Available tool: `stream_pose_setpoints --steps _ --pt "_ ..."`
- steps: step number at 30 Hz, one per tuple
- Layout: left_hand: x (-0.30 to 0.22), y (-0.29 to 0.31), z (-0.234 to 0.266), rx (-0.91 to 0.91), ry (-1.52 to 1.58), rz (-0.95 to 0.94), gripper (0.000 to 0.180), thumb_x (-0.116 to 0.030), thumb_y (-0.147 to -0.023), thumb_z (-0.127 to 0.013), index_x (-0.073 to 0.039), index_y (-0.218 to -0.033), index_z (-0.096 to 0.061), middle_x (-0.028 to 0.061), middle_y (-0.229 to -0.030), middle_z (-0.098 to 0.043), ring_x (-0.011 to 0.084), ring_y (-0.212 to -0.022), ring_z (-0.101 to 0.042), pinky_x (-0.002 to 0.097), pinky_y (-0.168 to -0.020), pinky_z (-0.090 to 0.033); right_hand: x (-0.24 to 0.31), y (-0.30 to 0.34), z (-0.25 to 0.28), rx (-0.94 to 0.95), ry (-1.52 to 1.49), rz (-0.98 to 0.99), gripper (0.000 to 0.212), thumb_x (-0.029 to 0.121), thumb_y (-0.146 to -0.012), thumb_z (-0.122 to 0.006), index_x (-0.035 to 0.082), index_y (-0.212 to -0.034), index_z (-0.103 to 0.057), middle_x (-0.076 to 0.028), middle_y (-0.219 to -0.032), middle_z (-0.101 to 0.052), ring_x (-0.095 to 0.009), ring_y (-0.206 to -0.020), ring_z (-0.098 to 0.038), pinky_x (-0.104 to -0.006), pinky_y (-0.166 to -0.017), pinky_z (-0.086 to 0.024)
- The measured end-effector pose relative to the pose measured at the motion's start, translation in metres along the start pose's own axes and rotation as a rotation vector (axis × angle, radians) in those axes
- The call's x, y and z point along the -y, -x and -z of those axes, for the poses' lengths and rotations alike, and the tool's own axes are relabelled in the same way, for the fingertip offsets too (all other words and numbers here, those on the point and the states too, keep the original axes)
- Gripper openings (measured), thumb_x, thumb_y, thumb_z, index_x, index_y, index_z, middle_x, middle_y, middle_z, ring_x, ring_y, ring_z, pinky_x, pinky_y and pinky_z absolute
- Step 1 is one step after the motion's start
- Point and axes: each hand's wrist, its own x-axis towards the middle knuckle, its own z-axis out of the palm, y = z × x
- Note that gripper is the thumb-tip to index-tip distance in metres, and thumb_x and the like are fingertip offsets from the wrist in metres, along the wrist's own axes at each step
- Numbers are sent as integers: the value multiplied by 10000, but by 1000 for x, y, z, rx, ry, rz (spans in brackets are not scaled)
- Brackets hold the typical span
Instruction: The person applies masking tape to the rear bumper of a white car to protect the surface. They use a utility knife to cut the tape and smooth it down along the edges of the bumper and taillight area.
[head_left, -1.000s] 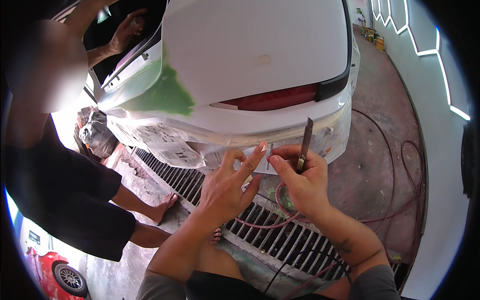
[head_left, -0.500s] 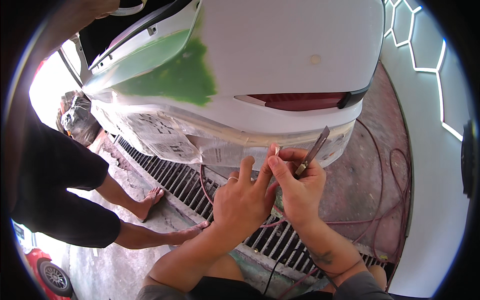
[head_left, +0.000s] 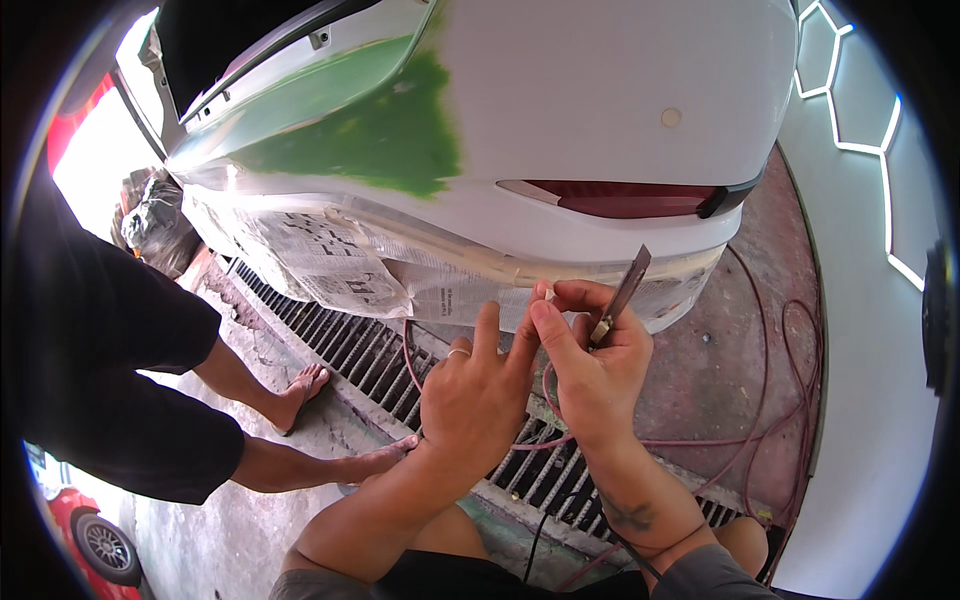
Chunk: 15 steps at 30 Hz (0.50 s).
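My left hand and my right hand meet at the fingertips in front of the white car body. Between those pinched fingertips shows a small whitish scrap, too small to identify. The curled fingers of my right hand also hold a utility knife, its blade out and tilted up to the right. My left index finger points upward, apart from the pinch. Just beyond my hands, newspaper sheets cover the car's lower edge, with a band of masking tape along their top.
A person in black shorts stands close on the left, one foot beside the floor grating. A reddish hose loops across the floor at right. Green patches mark the bodywork above a red tail light.
The car has shifted slightly right and up in view. The other person's raised arm at the upper left has gone from sight. My fingers remain pinched together, and less of the scrap shows.
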Motion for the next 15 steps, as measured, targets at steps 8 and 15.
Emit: stream_pose_setpoints --steps 8,15 --pt "-1 0 3 -6 -56 -4 668 -254 -890 -776 -194 -1523 -570 152 -1317 -626 284 -781 -728 369 -576 -578 -1 -4 16 82 -8 -132 204 64 -939 -845 -16 -1085 -727 21 -927 -721 50 -611 -415 -159 -519 -334" --pt "0 1 -5 -45 -20 -30 762 -182 -893 -707 -322 -1617 -516 162 -1272 -642 258 -687 -688 357 -526 -568 -4 -4 20 63 -31 -146 188 65 -934 -857 3 -1047 -720 38 -922 -703 55 -600 -403 -153 -516 -307"
